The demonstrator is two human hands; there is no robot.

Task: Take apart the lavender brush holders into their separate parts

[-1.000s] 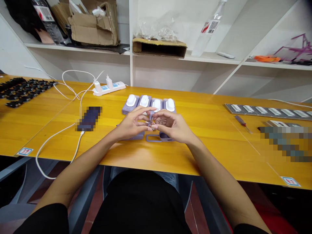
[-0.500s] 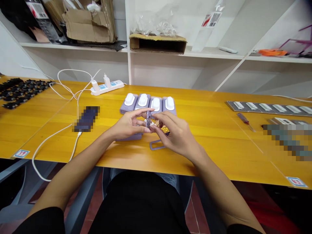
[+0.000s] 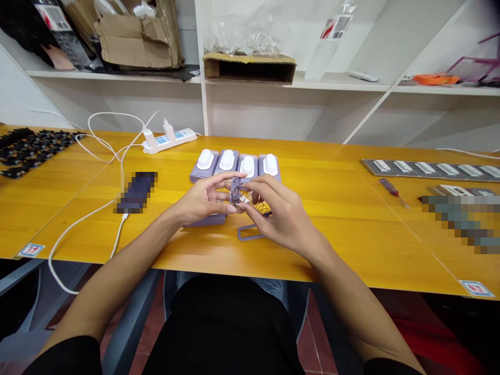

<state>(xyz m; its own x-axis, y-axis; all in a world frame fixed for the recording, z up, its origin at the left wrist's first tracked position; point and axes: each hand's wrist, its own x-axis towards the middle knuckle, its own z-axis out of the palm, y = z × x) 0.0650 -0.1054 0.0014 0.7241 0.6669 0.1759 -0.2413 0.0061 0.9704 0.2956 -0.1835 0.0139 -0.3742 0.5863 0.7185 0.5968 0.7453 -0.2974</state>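
Note:
Between thumb and fingers, my left hand (image 3: pixel 207 198) grips a small purple-grey plastic part (image 3: pixel 235 190) with a ring-like opening, held upright above the table. My right hand (image 3: pixel 283 211) meets it from the other side, thumb and fingertips closed at the part's right edge. Thin dark wires (image 3: pixel 262 207) and a small white piece (image 3: pixel 244 199) show between the hands. Under my right hand lies a purple rectangular frame (image 3: pixel 245 237), partly covered. Another purple case (image 3: pixel 207 221) sits below my left hand. Behind the hands stand several purple cases topped with white oval pieces (image 3: pixel 247 166).
A phone (image 3: pixel 136 192) on a white cable and a power strip (image 3: pixel 171 140) are to the left. Black parts (image 3: pixel 35 148) cover the far left. On the right lie a screwdriver (image 3: pixel 394 192) and a grey strip with white pieces (image 3: pixel 425 172). Shelves (image 3: pixel 347 82) rise behind.
The plastic part has turned in my fingers, so its ring-like opening now faces the camera more. Both hands stay in nearly the same place; the view has shifted slightly.

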